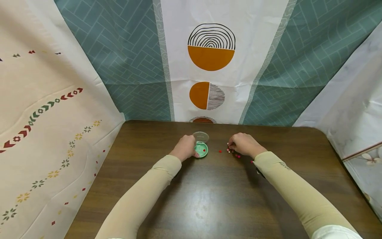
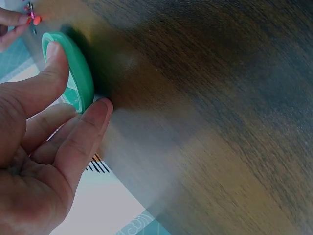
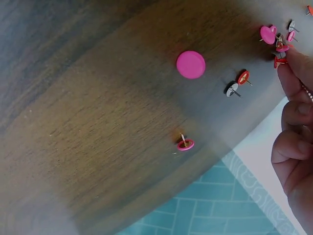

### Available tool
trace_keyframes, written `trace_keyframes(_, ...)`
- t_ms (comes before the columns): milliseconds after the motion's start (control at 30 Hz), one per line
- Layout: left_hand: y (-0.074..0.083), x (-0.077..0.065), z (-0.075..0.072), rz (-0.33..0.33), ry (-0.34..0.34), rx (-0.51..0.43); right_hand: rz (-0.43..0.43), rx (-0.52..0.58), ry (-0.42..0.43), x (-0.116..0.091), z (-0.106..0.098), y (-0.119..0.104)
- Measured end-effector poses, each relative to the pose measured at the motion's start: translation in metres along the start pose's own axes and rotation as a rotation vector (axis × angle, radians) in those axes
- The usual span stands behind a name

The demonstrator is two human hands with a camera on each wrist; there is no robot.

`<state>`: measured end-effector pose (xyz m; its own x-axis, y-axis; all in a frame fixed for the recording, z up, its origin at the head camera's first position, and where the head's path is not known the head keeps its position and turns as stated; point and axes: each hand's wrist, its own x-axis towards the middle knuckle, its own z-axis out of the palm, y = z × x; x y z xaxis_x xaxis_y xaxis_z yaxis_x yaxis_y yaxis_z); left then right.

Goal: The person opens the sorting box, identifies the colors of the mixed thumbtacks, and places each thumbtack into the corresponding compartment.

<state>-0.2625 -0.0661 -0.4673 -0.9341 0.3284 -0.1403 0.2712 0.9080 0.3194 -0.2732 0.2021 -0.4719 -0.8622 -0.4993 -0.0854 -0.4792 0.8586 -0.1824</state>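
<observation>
My left hand (image 1: pixel 185 148) grips the edge of a small round green case (image 1: pixel 202 153), its thumb over the rim and fingers on the far side. The case's clear lid (image 1: pixel 201 136) stands open at the back. Inside lies a red thumbtack (image 1: pixel 204 150). In the left wrist view the green case (image 2: pixel 84 73) is seen edge-on. My right hand (image 1: pixel 243 144) reaches down among loose thumbtacks, fingers curled, its fingertips pinching at a red thumbtack (image 3: pixel 279 61). Close to these fingertips lie a pink thumbtack (image 3: pixel 268 35) and several others.
On the brown wooden table (image 1: pixel 203 199), a red thumbtack (image 1: pixel 220 151) lies between the case and my right hand. More pink thumbtacks (image 3: pixel 190 64) are scattered toward the right wrist, beside a silver thumbtack (image 3: pixel 232 89). Patterned cloth (image 1: pixel 143 66) hangs along the table's back edge.
</observation>
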Motion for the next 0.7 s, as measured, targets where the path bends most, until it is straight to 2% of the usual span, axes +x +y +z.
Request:
trace_keyframes(100, -0.001, -0.001, 0.0, -0.004, 0.0, -0.009, 0.026, 0.049, -0.001, 0.001, -0.001, -0.001)
trace_keyframes(167, -0.001, -0.001, 0.0, -0.008, -0.002, -0.014, 0.05, 0.13, -0.009, 0.002, -0.001, -0.001)
trace_keyframes(333, -0.002, -0.002, -0.001, -0.014, -0.007, -0.007, 0.107, 0.474, -0.043, 0.007, -0.003, -0.001)
trace_keyframes(467, -0.001, -0.002, -0.001, -0.018, -0.016, 0.001, 0.081, 0.667, -0.043, 0.009, -0.009, -0.004)
trace_keyframes(600, -0.001, -0.002, -0.001, -0.022, -0.024, -0.007, 0.072, 0.761, -0.051, 0.011, -0.015, -0.01)
trace_keyframes(700, 0.0, -0.003, -0.003, -0.02, -0.019, -0.013, 0.088, 0.774, -0.048, 0.013, -0.018, -0.015)
